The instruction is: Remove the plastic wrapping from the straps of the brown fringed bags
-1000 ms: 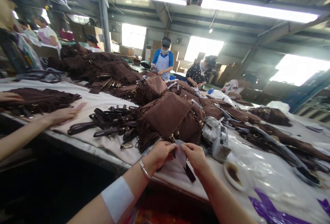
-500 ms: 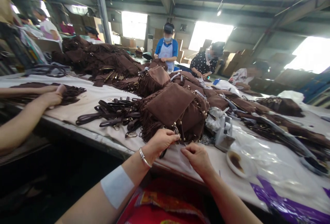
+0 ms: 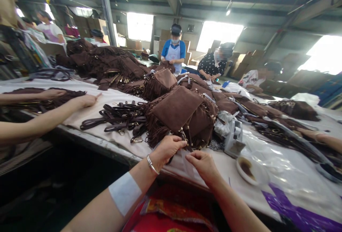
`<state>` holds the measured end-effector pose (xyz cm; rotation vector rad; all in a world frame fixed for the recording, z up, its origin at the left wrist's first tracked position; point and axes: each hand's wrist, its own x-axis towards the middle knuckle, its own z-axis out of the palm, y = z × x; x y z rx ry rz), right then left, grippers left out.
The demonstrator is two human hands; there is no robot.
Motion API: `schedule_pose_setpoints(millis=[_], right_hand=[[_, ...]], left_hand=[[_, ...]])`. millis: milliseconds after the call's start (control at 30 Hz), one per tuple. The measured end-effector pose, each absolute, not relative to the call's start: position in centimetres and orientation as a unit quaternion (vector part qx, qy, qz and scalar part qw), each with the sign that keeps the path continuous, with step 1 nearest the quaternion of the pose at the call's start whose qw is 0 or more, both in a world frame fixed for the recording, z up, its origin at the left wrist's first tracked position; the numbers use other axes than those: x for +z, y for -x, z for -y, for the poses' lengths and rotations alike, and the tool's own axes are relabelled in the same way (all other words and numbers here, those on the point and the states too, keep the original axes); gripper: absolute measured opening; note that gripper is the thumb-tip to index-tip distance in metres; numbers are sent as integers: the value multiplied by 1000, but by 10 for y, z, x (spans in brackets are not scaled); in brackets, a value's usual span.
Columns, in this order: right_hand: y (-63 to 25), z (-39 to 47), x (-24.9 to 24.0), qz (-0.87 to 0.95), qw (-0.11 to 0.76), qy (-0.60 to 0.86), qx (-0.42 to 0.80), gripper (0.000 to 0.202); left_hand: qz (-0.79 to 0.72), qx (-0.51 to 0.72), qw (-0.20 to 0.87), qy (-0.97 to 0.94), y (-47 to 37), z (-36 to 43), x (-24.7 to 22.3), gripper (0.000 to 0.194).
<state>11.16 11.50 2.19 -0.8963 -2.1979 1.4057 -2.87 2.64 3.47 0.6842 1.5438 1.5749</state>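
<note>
The left hand [image 3: 167,149] pinches a small dark piece right at the bottom corner of the brown soft bag with long fringe [image 3: 177,109]. That bag lies on the long bench with a pale cloth on it [image 3: 107,98], on top of more brown bags, just past both hands. The right hand [image 3: 203,163] is curled, and its finger and thumb are pressed together on a thin clear plastic piece [image 3: 188,164] that lies flat on the bench. The two hands are close but not touching.

A moment ago both hands were together on a dark strip in front of the bag. Now the strip is mostly hidden under the left hand, and the right hand has dropped lower, onto the plastic. It looks like the work has gone from holding the strip to fixing it at the bag's corner.

A heap of dark straps with metal rings [image 3: 117,118] lies left of the bag. A small white dish with brown stuff in it [image 3: 247,168] sits to the right. Another person's hand [image 3: 85,100] has slid forward, flat on the cloth, on the far left. More people stand across the bench.
</note>
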Motion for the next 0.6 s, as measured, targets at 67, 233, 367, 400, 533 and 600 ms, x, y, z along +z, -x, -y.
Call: schedule_pose_setpoints(millis=[67, 233, 367, 400, 533, 600], right_hand=[[-110, -115, 23, 769, 183, 327, 518, 30], [-104, -116, 25, 709, 179, 352, 585, 34], [-98, -119, 23, 674, 173, 348, 628, 36], [-96, -120, 21, 668, 171, 347, 636, 36], [-89, -124, 16, 646, 170, 351, 656, 40], [-85, -125, 15, 642, 180, 349, 659, 41]], left_hand=[[-608, 625, 407, -271, 29, -27, 34, 31], [-633, 602, 404, -271, 28, -26, 39, 29], [-671, 594, 366, -251, 25, -18, 41, 30], [-676, 594, 365, -239, 24, -15, 40, 29], [-663, 597, 404, -201, 19, -5, 28, 21], [-652, 605, 417, -189, 16, -3, 21, 18]])
